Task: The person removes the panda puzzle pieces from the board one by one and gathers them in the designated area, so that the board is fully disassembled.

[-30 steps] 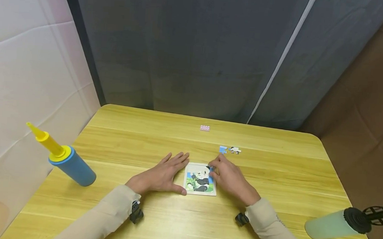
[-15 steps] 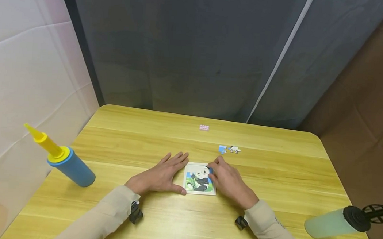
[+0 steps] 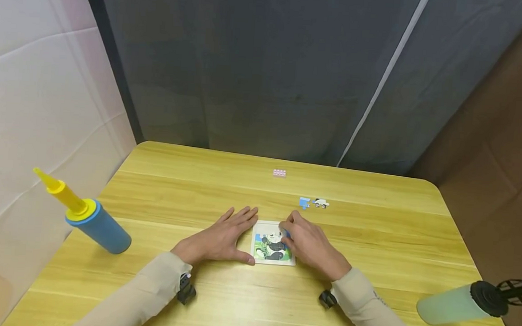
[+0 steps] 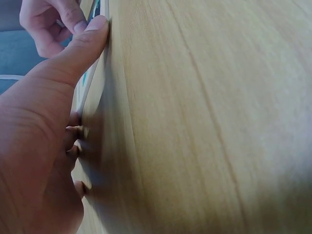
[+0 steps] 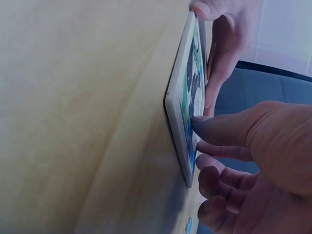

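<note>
A square panda jigsaw puzzle in a white frame (image 3: 273, 263) lies flat on the wooden table. My left hand (image 3: 222, 241) is spread along the frame's left side, fingers straight, its thumb tip at the lower left corner. Over the upper right part of the picture, my right hand (image 3: 313, 242) pinches a puzzle piece (image 5: 190, 141) between thumb and index finger, right at the puzzle's surface. Its other fingers are loosely curled, and the hand hides part of that corner. Two loose pieces lie beyond the frame: a blue one (image 3: 304, 202) and a black-and-white one (image 3: 321, 203).
Farther back sits a pink toy brick (image 3: 279, 173). A blue and yellow hand pump (image 3: 100, 227) stands at the left, and a pale green bottle (image 3: 449, 305) with a black lid stands at the right edge. Dark curtain (image 3: 266, 73) hangs behind the table.
My right hand's fingertips have shifted slightly left over the upper part of the puzzle, covering the panda's ear. My left hand stays in place at the frame.
</note>
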`<state>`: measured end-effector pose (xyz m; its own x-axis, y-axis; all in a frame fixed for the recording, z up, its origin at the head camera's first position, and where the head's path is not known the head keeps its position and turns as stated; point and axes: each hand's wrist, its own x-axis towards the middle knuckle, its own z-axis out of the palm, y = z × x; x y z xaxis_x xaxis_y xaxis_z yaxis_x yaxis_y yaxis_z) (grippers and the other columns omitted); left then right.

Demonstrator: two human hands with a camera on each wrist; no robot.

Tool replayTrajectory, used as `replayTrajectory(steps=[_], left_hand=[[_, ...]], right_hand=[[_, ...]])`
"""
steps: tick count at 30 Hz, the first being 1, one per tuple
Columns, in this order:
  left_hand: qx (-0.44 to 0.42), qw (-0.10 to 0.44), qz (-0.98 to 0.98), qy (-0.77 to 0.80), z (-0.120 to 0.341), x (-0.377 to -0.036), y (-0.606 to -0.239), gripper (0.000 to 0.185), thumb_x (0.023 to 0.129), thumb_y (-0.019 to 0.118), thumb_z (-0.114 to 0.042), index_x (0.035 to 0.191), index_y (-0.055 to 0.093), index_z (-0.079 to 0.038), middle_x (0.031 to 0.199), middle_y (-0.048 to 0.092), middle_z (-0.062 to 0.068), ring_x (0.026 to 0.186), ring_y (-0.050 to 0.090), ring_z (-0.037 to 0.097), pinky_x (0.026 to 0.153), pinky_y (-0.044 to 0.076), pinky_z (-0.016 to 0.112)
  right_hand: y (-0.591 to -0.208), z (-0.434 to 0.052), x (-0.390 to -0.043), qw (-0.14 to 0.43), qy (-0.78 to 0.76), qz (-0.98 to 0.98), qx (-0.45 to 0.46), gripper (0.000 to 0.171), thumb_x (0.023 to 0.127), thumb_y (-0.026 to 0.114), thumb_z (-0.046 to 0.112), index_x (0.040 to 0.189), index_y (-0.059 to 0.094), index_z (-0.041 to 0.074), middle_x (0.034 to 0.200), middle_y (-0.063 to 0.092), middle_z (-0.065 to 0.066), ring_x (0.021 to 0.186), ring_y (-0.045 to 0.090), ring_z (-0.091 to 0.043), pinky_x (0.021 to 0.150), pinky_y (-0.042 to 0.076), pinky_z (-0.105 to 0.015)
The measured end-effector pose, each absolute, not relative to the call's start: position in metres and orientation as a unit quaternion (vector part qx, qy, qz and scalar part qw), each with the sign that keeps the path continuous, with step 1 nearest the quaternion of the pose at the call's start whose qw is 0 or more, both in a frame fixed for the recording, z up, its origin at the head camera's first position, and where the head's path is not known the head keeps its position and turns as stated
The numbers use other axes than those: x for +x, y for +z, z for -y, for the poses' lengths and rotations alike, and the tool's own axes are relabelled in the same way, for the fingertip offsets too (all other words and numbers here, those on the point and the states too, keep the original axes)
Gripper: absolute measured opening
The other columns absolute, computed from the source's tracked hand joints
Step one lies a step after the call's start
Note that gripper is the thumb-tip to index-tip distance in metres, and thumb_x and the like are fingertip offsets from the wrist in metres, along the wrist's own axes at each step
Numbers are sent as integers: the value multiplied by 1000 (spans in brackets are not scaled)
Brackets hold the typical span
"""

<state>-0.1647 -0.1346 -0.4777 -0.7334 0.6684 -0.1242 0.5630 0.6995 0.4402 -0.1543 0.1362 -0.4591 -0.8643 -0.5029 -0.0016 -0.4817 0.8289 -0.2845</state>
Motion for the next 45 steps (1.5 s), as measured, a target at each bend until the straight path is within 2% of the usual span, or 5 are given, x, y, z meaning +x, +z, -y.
replayTrajectory(steps=[6, 17, 30, 37, 45], left_hand=[[337, 137, -912, 190, 133, -165, -477, 117, 86, 75, -72, 168, 28, -2, 181, 14, 12, 169, 13, 34, 137, 7, 63], [332, 142, -912, 192, 134, -164, -476, 117, 86, 75, -73, 168, 28, -4, 181, 13, 11, 170, 11, 33, 138, 5, 61], [336, 141, -911, 194, 135, -164, -476, 116, 87, 74, -73, 168, 28, -4, 181, 12, 11, 170, 11, 33, 138, 5, 61], [338, 138, -911, 192, 135, -164, -477, 116, 87, 75, -71, 168, 28, -2, 181, 13, 12, 169, 12, 34, 137, 7, 62], [342, 135, -909, 196, 135, -165, -478, 115, 88, 76, -69, 167, 29, -1, 180, 15, 14, 169, 14, 36, 136, 8, 64]], right_hand=[[-460, -138, -156, 56, -168, -952, -248, 30, 101, 75, 22, 129, 72, 12, 120, 59, -4, 84, 54, -9, 65, 49, -24], [-459, -137, -162, 97, -195, -943, -252, 12, 102, 73, 15, 114, 73, 17, 115, 55, -1, 83, 53, -10, 68, 49, -27], [-458, -136, -162, 93, -222, -941, -237, 11, 99, 76, 13, 107, 69, 18, 117, 52, -2, 88, 54, -13, 72, 51, -31], [-460, -134, -161, 69, -270, -940, -196, 23, 99, 75, 8, 118, 63, 15, 118, 59, -1, 103, 62, -16, 90, 59, -38], [-457, -137, -163, 76, -323, -929, -161, 12, 101, 73, 11, 109, 65, 17, 104, 74, -1, 81, 59, -13, 74, 53, -32]])
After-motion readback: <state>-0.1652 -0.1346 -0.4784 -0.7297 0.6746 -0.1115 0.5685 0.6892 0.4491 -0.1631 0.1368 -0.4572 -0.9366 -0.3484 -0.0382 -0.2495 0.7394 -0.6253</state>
